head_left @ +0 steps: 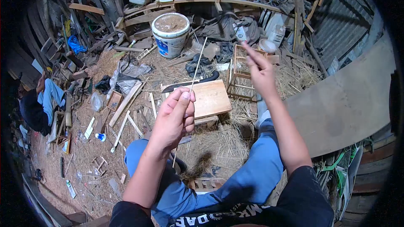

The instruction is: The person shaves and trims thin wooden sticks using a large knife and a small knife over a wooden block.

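Observation:
A thin pale stick (199, 64) stands upright and slightly tilted in my left hand (176, 111), pinched between thumb and fingers, its lower end showing below the fist. My right hand (261, 69) is raised to the right, apart from the stick, with its index finger stretched out and the thumb beside it; motion blurs the fingertips. Behind my left hand lies a light wooden block (212, 98) with a black curved bar (202, 80) along its far edge. A small slatted wooden frame (240, 75) stands below and left of my right hand.
A white bucket (170, 29) of sawdust stands at the back. A large board (341, 101) leans at the right. Another person (40, 105) sits at the far left. Wood strips (126, 105), straw and a blue-and-white cup (100, 136) lie on the floor.

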Motion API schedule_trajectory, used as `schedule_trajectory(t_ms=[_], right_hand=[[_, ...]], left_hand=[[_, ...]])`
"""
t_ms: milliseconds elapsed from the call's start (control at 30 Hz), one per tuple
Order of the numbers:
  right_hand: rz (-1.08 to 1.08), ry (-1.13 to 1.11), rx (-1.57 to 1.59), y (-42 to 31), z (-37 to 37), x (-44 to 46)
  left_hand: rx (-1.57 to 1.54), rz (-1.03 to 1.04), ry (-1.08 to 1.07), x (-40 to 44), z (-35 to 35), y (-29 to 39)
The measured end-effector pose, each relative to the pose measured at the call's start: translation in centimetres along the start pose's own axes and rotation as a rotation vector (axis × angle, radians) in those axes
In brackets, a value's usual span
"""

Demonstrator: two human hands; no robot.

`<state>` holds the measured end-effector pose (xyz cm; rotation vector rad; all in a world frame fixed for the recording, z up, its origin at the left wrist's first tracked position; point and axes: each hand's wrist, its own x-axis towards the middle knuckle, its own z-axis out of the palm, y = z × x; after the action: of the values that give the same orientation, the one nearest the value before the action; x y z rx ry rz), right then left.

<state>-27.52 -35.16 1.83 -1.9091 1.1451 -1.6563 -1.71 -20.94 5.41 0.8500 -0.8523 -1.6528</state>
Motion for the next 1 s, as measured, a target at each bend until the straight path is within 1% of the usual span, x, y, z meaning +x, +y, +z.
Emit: schedule_trajectory(t_ms=[67,100,167,200,233,267,300,333,400,533,567,633,767,833,867,933,1000], right_hand=[[-0.054,-0.219,-0.122,-2.7,0.4,-0.7],[-0.053,-0.217,-0.125,-3.2,0.9,-1.0],[-0.188,-0.257,-0.182,-3.8,1.8,-1.8],[-0.183,-0.255,-0.186,-4.2,2.0,-2.1],[-0.241,-0.301,-0.164,-4.6,2.1,-2.3],[-0.301,-0.347,-0.144,-4.8,2.1,-2.4],[-0.363,-0.362,-0.188,-4.8,2.1,-2.5],[-0.36,-0.359,-0.196,-4.8,2.1,-2.6],[-0.45,-0.424,-0.204,-4.9,2.0,-2.6],[-0.504,-0.439,-0.236,-5.0,2.3,-2.7],[-0.5,-0.436,-0.239,-5.0,2.2,-2.7],[-0.417,-0.37,-0.244,-4.8,2.1,-2.7],[-0.424,-0.336,-0.22,-4.4,2.2,-2.5],[-0.459,-0.452,-0.209,-4.7,2.2,-2.8],[-0.456,-0.45,-0.209,-5.0,2.2,-3.0],[-0.469,-0.52,-0.28,-5.6,2.4,-3.3],[-0.479,-0.502,-0.266,-5.3,2.6,-3.4]], left_hand=[[-0.001,0.001,-0.007,0.5,-0.2,-0.5],[-0.001,0.006,-0.004,0.9,-0.5,-0.9],[-0.002,0.004,0.0,1.2,-0.7,-1.3],[0.042,0.046,-0.005,1.4,-0.7,-1.4],[0.085,0.09,-0.013,1.6,-0.6,-1.5],[0.084,0.086,-0.021,1.6,-0.5,-1.4],[0.073,0.054,-0.015,1.5,-0.4,-1.1],[0.062,0.023,-0.009,1.5,-0.3,-1.0],[0.052,0.024,-0.029,1.8,-0.5,-1.2],[0.057,0.047,-0.025,2.2,-0.4,-1.6],[0.058,0.043,-0.029,2.3,-0.3,-1.7],[0.081,0.06,0.028,2.4,0.0,-1.7],[0.1,0.016,0.036,2.4,-0.1,-1.3],[0.129,-0.002,0.047,2.6,-0.5,-1.5],[0.131,-0.005,0.047,2.7,-0.6,-1.7],[0.14,-0.004,0.11,2.9,-0.9,-2.2],[0.162,-0.002,0.126,3.1,-1.1,-2.3]])
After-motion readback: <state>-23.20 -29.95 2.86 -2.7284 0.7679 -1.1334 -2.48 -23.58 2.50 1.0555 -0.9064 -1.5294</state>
